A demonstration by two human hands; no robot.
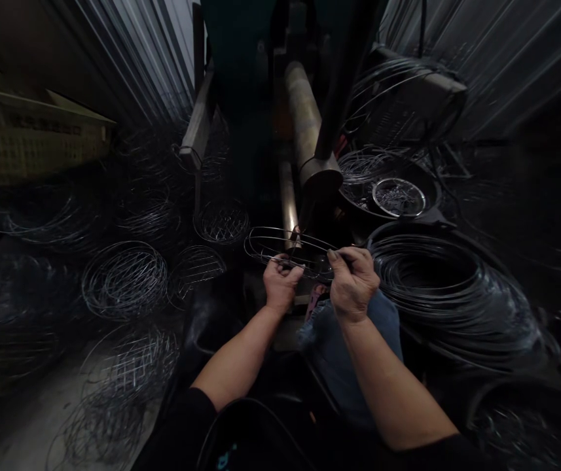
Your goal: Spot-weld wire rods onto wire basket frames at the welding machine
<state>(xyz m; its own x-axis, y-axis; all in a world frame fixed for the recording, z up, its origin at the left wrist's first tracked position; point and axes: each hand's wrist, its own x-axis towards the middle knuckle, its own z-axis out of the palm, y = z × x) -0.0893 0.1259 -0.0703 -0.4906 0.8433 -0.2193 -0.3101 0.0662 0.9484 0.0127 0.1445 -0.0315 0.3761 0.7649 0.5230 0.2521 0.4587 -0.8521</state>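
Observation:
Both my hands hold a round wire frame (280, 243) flat in front of a welding machine's metal cylinder (304, 124). My left hand (280, 282) is closed on the frame's near left rim. My right hand (353, 280) is pinched on the near right rim, with thin wires running under its fingers. The frame's far edge lies close to the machine's lower rod (289, 199), where a small dark tip touches the wire.
Several finished round wire grids (124, 278) lie scattered on the floor at left. A large coil of dark wire (437, 288) sits at right, with a round pan of wire pieces (398, 196) behind it. Corrugated metal walls stand at the back. A blue cloth (339, 340) covers my lap.

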